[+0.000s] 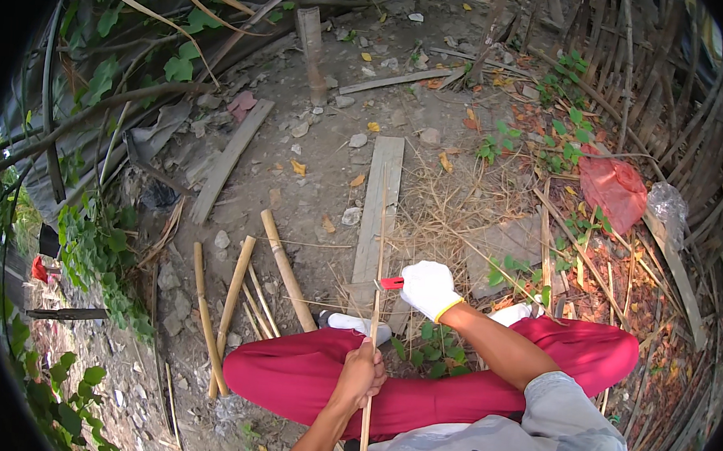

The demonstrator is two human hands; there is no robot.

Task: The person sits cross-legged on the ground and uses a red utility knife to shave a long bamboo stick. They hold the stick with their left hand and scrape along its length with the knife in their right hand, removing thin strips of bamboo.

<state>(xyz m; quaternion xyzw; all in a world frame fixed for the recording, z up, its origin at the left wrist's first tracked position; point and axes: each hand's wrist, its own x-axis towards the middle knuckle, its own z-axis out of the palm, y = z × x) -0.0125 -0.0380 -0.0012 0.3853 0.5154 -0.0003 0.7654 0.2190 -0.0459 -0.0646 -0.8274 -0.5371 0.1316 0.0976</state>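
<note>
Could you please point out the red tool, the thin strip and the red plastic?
Red tool [393,283], head view, on its handle.
Thin strip [366,419], head view, on its lower part.
Red plastic [614,191], head view, on its middle.

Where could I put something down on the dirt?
Mostly bare dirt lies between the left grey board and the middle board, with scattered stones and leaves. It's crowded around the bamboo poles, dry straw and thin strip in the left hand.
</note>
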